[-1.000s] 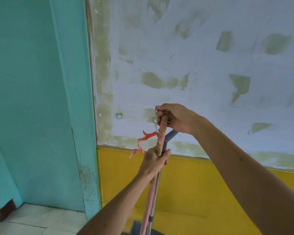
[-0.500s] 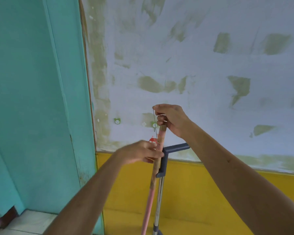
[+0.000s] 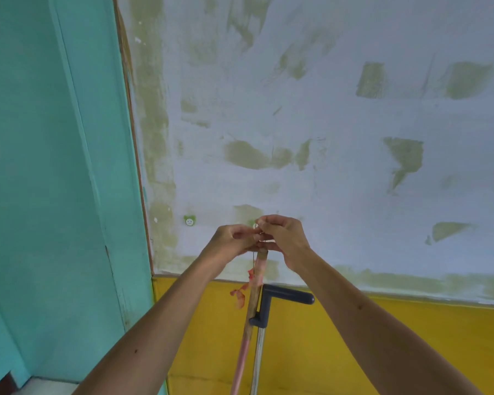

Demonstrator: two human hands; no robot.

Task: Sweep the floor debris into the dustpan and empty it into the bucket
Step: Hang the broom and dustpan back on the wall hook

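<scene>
A pink broom handle [image 3: 250, 317] with a bare wooden top stands upright in front of the wall. A thin string and a red plastic scrap [image 3: 239, 296] hang from its top. Next to it stands the dustpan's metal pole with a dark blue L-shaped grip [image 3: 285, 295]. My left hand [image 3: 231, 240] and my right hand [image 3: 283, 238] meet just above the broom's top, fingers pinched on the string near a green smiley hook on the wall. The broom head, the dustpan's pan and the bucket are out of view.
A patchy white wall [image 3: 325, 124] with a yellow lower band [image 3: 354, 352] is straight ahead. A teal door frame [image 3: 103, 166] stands at the left. Another green smiley hook [image 3: 189, 221] sticks to the wall. A bit of tiled floor shows at the bottom left.
My left hand left the broom's shaft and rose to the top, joining my right hand on the string. The view tilted upward, so the handles sit lower in the frame.
</scene>
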